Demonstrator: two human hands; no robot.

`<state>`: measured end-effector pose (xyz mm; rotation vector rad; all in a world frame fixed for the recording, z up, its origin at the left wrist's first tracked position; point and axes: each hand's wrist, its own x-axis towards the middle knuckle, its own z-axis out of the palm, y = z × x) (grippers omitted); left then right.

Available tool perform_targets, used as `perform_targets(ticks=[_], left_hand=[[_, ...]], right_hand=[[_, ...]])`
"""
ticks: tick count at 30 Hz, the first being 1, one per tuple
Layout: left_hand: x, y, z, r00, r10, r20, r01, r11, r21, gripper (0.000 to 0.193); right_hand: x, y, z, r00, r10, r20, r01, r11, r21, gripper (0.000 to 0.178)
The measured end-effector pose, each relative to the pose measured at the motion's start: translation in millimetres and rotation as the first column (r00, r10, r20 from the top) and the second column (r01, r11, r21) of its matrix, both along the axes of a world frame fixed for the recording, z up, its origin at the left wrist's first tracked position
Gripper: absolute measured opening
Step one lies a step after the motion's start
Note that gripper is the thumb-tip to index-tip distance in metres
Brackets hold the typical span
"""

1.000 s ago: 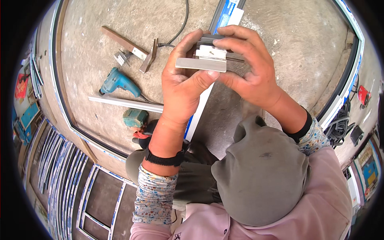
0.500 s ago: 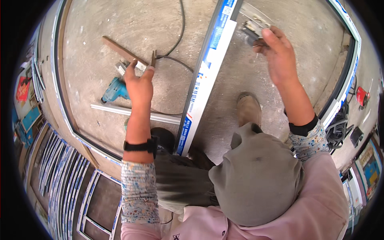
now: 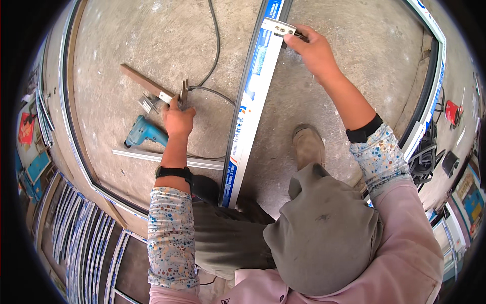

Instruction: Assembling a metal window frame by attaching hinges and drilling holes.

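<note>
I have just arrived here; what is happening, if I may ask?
A person works with bare hands. The right hand holds a small metal piece over the long metal bar. The left hand is at the hammer, near its head; whether it grips it is unclear. The blue drill lies on the floor.

The right hand (image 3: 315, 53) covers the right end of the fitting (image 3: 279, 27). The left hand (image 3: 178, 121) hides the near end of the bar (image 3: 142, 79); its grip cannot be told. The left forearm (image 3: 177, 149) blocks parts of the drill (image 3: 146, 133) and strip (image 3: 139, 156). The view's far edge cuts off the profile (image 3: 253, 114) and cable (image 3: 217, 43). The cap (image 3: 324, 233) hides the rear of the boot (image 3: 308, 144).
</note>
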<state>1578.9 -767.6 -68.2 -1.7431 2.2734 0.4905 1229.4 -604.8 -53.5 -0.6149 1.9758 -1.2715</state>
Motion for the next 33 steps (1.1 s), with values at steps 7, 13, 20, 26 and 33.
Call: perform_targets(ticks=[7,13,20,26,33], left_hand=[[-2,-19,12,0.998,0.06,0.033,-0.065,0.984,0.167,0.05],[6,8,38,0.93,0.016,-0.368,-0.031,0.999,-0.035,0.038],[-94,37,126,0.734,-0.313,-0.603,0.191,0.947,-0.259,0.032],[-222,43,149,0.448,-0.692,-0.566,0.465,0.721,-0.513,0.036],[-334,85,124,0.395,-0.742,-0.541,0.68,0.632,-0.371,0.035]], right_hand=[[-6,-10,-1,0.979,0.077,-0.19,-0.063,0.995,0.077,0.046],[-23,-3,5,0.967,0.17,0.187,-0.186,0.98,0.07,0.047],[-25,-5,9,0.974,0.145,0.172,-0.152,0.988,0.026,0.047],[-7,-5,-15,0.958,-0.112,0.264,0.157,0.976,-0.153,0.043],[23,-18,-28,0.938,-0.346,0.017,0.323,0.855,-0.407,0.031]])
